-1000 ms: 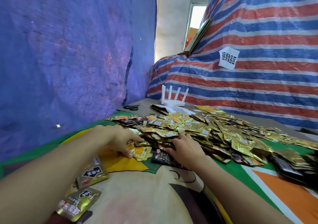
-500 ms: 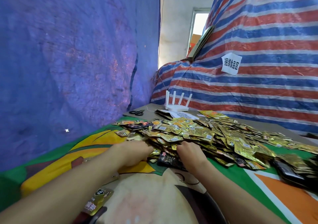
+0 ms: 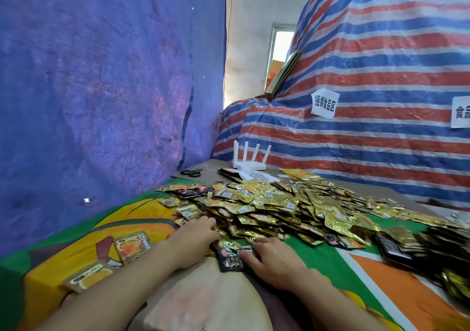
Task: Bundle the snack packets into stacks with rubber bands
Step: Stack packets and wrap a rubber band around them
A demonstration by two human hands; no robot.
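Note:
A big heap of gold snack packets (image 3: 292, 206) covers the middle and right of the colourful cloth (image 3: 381, 277). My left hand (image 3: 195, 234) lies at the heap's near left edge, fingers bent into the packets; I cannot tell if it grips one. My right hand (image 3: 269, 257) rests flat with its fingers on a black packet (image 3: 230, 260) just in front of the heap. Two orange-and-gold packets (image 3: 132, 245) (image 3: 89, 274) lie apart near my left forearm. No rubber band is visible.
A blue tarp (image 3: 101, 89) hangs on the left; a striped red, white and blue tarp (image 3: 381, 76) with paper labels rises behind. A white router (image 3: 250, 159), black scissors (image 3: 192, 172) and papers sit at the far end. Dark packets (image 3: 396, 249) pile at the right.
The view tilted upward. My right hand drew back from the heap onto the black packet, dragging it nearer. My left hand stayed at the heap's left edge.

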